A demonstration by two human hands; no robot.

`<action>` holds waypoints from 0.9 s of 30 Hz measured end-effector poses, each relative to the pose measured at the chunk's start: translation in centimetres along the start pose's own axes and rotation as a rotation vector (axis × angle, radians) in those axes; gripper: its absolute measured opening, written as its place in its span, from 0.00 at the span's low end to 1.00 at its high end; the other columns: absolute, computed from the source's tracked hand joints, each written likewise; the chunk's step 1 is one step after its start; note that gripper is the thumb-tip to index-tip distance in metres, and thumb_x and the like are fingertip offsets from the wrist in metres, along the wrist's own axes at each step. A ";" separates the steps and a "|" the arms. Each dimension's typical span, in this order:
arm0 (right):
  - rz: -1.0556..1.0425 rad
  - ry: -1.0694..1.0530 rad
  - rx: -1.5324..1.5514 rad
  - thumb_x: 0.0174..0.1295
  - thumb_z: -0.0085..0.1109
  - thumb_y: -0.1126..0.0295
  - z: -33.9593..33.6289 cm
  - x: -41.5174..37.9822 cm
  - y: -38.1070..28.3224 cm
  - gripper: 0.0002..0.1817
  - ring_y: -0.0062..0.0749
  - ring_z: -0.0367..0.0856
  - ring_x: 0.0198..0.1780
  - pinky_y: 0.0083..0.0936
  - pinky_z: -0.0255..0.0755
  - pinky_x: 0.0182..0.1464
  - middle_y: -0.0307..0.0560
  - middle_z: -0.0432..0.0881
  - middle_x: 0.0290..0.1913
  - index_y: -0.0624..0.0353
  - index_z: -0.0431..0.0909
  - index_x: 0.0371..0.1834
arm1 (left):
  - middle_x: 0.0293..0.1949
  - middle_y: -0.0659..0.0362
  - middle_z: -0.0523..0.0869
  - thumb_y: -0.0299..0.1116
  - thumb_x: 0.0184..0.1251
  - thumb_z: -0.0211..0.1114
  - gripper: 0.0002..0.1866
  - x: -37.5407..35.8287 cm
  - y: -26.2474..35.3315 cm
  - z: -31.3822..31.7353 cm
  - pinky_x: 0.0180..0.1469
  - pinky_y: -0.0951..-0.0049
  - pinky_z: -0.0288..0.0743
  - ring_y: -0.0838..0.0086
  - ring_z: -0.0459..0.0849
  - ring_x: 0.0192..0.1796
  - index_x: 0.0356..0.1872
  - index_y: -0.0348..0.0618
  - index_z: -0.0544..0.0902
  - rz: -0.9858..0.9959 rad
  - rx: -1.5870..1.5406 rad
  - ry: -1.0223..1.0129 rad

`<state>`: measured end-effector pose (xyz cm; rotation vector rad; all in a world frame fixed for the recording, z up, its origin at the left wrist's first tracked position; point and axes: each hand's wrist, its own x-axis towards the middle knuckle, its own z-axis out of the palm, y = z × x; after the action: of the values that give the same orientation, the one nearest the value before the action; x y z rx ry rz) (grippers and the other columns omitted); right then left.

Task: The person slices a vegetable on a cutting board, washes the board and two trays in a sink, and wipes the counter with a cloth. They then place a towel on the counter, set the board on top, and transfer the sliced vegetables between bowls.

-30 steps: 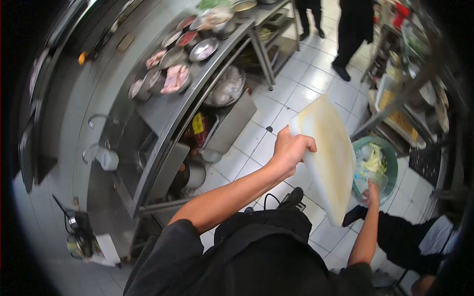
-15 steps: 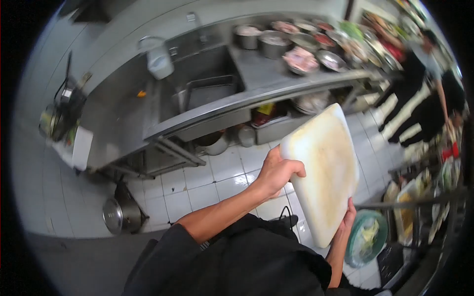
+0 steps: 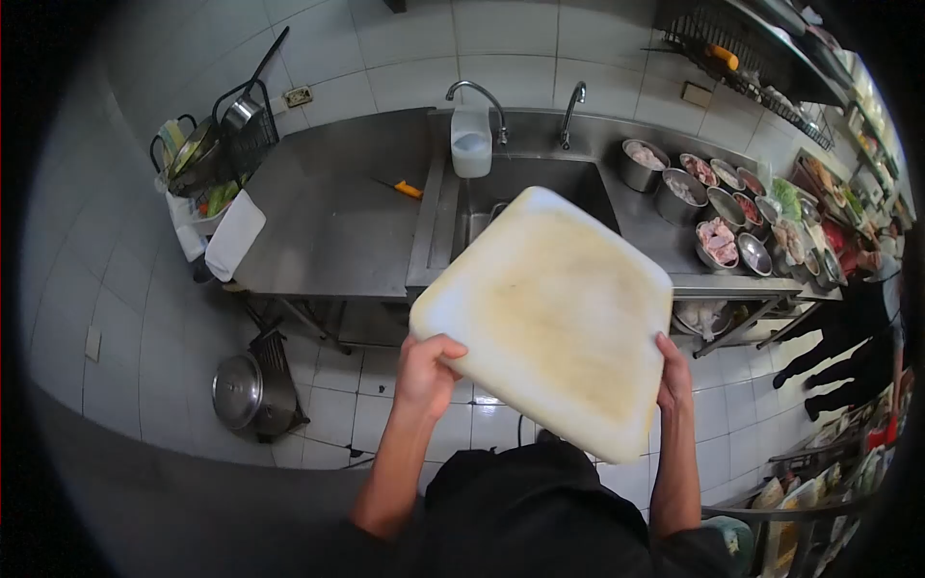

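Observation:
A thick white cutting board with yellowish-brown stains is held up in the air, its stained face toward me. My left hand grips its lower left corner, thumb over the face. On the right edge my right hand is closed, with most of its fingers hidden. Behind the board, the steel sink is partly covered. Left of the sink, an orange-handled knife lies on the steel counter.
Bowls and pots of meat, such as this pot, stand right of the sink. A plastic jug hangs at the faucet. A lidded pot is low at left. People in dark clothes stand at far right.
The view has turned right to left toward the sink and counter. The board has swung from a steep, edge-on tilt to facing me more broadly, still in both hands.

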<state>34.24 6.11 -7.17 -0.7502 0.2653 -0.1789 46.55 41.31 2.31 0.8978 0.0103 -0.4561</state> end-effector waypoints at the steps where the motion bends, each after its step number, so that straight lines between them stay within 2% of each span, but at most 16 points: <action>1: 0.052 -0.042 0.004 0.66 0.61 0.64 0.8 1.9 0.2 0.29 0.42 0.81 0.57 0.36 0.76 0.61 0.56 0.79 0.59 0.69 0.67 0.66 | 0.47 0.56 0.83 0.22 0.50 0.57 0.25 0.3 0.2 -0.7 0.48 0.65 0.78 0.68 0.83 0.49 0.55 0.34 0.76 -0.010 -0.014 0.055; 3: 0.152 -0.130 0.009 0.64 0.63 0.64 1.2 6.4 0.9 0.29 0.41 0.81 0.57 0.35 0.76 0.61 0.56 0.80 0.58 0.70 0.68 0.64 | 0.49 0.56 0.83 0.19 0.51 0.60 0.26 1.9 0.1 -1.0 0.48 0.64 0.78 0.67 0.83 0.51 0.56 0.35 0.75 0.053 -0.048 0.164; 5: 0.221 -0.084 0.008 0.63 0.65 0.64 1.2 10.7 1.6 0.30 0.41 0.82 0.56 0.35 0.76 0.61 0.56 0.80 0.58 0.71 0.68 0.64 | 0.49 0.56 0.82 0.18 0.51 0.62 0.26 4.0 0.1 -0.3 0.48 0.65 0.79 0.66 0.83 0.51 0.56 0.35 0.76 0.167 -0.009 0.260; 7: 0.320 -0.078 -0.026 0.63 0.65 0.64 1.0 15.5 1.6 0.31 0.42 0.82 0.55 0.35 0.76 0.61 0.56 0.80 0.58 0.71 0.68 0.64 | 0.49 0.56 0.83 0.17 0.50 0.64 0.26 6.9 0.6 -0.9 0.46 0.67 0.79 0.68 0.83 0.51 0.56 0.36 0.76 0.134 -0.033 0.281; 8: 0.296 -0.089 -0.128 0.63 0.66 0.58 1.1 18.0 1.8 0.29 0.38 0.82 0.53 0.33 0.79 0.55 0.54 0.81 0.56 0.68 0.73 0.61 | 0.49 0.56 0.83 0.17 0.50 0.65 0.26 8.8 1.0 -0.9 0.46 0.68 0.79 0.68 0.83 0.50 0.55 0.36 0.76 0.128 -0.046 0.291; 11: 0.532 0.017 -1.118 0.63 0.65 0.50 0.5 26.8 -1.6 0.27 0.34 0.84 0.45 0.30 0.80 0.45 0.52 0.85 0.46 0.65 0.81 0.52 | 0.47 0.56 0.84 0.18 0.48 0.65 0.25 14.5 2.2 0.2 0.38 0.71 0.78 0.70 0.84 0.47 0.53 0.36 0.78 0.191 0.057 0.378; 12: 0.299 -0.188 -1.338 0.64 0.62 0.45 0.1 30.5 -2.9 0.27 0.33 0.83 0.36 0.30 0.77 0.38 0.50 0.86 0.35 0.64 0.84 0.42 | 0.46 0.57 0.84 0.18 0.47 0.65 0.25 16.3 2.1 0.6 0.35 0.72 0.77 0.70 0.84 0.46 0.52 0.36 0.78 0.186 0.120 0.410; 13: 0.130 -0.067 -1.480 0.66 0.59 0.49 0.8 34.2 -3.9 0.25 0.36 0.83 0.31 0.33 0.75 0.36 0.51 0.85 0.30 0.67 0.84 0.38 | 0.45 0.57 0.84 0.17 0.46 0.64 0.24 18.1 1.8 0.9 0.33 0.73 0.76 0.70 0.84 0.45 0.51 0.36 0.78 0.179 0.183 0.443; 14: -0.196 -0.012 -1.438 0.66 0.58 0.53 1.2 38.4 -4.7 0.24 0.37 0.82 0.33 0.38 0.74 0.37 0.55 0.85 0.31 0.69 0.83 0.37 | 0.44 0.57 0.84 0.17 0.46 0.64 0.24 20.0 1.8 1.5 0.30 0.74 0.75 0.71 0.84 0.44 0.50 0.36 0.78 0.177 0.244 0.470; 15: -0.312 0.125 -1.396 0.64 0.59 0.55 1.2 43.3 -5.6 0.22 0.47 0.84 0.37 0.42 0.74 0.42 0.62 0.85 0.33 0.70 0.82 0.36 | 0.43 0.57 0.84 0.17 0.45 0.64 0.24 21.8 1.6 2.3 0.29 0.75 0.74 0.71 0.84 0.43 0.50 0.36 0.78 0.194 0.243 0.479; 17: -0.502 0.296 -1.556 0.65 0.57 0.55 1.2 52.8 -7.4 0.23 0.64 0.81 0.50 0.46 0.72 0.51 0.71 0.82 0.44 0.70 0.80 0.44 | 0.42 0.58 0.84 0.17 0.43 0.64 0.25 24.8 0.4 3.6 0.25 0.76 0.71 0.71 0.84 0.42 0.49 0.37 0.78 0.214 0.231 0.497; 19: -0.533 0.384 -1.566 0.65 0.55 0.56 2.1 59.8 -8.4 0.23 0.63 0.79 0.54 0.48 0.72 0.54 0.71 0.81 0.48 0.70 0.78 0.48 | 0.44 0.56 0.83 0.16 0.44 0.63 0.25 27.7 -0.3 3.9 0.34 0.71 0.77 0.68 0.84 0.44 0.51 0.36 0.77 0.159 0.256 0.503; 21: -0.797 0.440 -1.460 0.64 0.55 0.57 0.2 67.2 -6.0 0.24 0.62 0.77 0.58 0.47 0.71 0.58 0.70 0.80 0.52 0.68 0.77 0.53 | 0.47 0.53 0.82 0.15 0.47 0.61 0.26 29.5 -1.0 4.1 0.42 0.65 0.83 0.64 0.84 0.48 0.54 0.33 0.75 0.111 0.284 0.495; 23: -0.716 0.159 -1.466 0.63 0.54 0.56 1.0 68.9 -3.6 0.25 0.60 0.76 0.60 0.45 0.71 0.60 0.66 0.79 0.57 0.66 0.78 0.56 | 0.47 0.53 0.82 0.15 0.47 0.61 0.27 31.8 -1.4 4.7 0.43 0.64 0.83 0.64 0.84 0.48 0.54 0.33 0.75 0.085 0.265 0.491; 25: 0.043 -0.515 -1.955 0.62 0.54 0.55 2.6 68.1 -0.8 0.26 0.59 0.77 0.58 0.43 0.71 0.60 0.62 0.80 0.57 0.65 0.79 0.56 | 0.46 0.54 0.82 0.16 0.45 0.62 0.27 33.9 -1.6 4.6 0.42 0.66 0.81 0.65 0.83 0.47 0.53 0.35 0.76 0.042 0.251 0.488; 27: 0.036 -0.589 -1.878 0.62 0.55 0.56 6.5 62.7 -1.8 0.25 0.55 0.79 0.58 0.39 0.70 0.63 0.59 0.81 0.57 0.62 0.80 0.57 | 0.43 0.56 0.82 0.17 0.43 0.64 0.26 36.4 -2.2 4.2 0.39 0.69 0.77 0.67 0.83 0.44 0.50 0.37 0.77 -0.003 0.224 0.471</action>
<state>95.73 -6.89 -12.22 -2.5866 -0.2254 0.4336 77.86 23.12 -3.86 1.2096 0.3978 -0.2424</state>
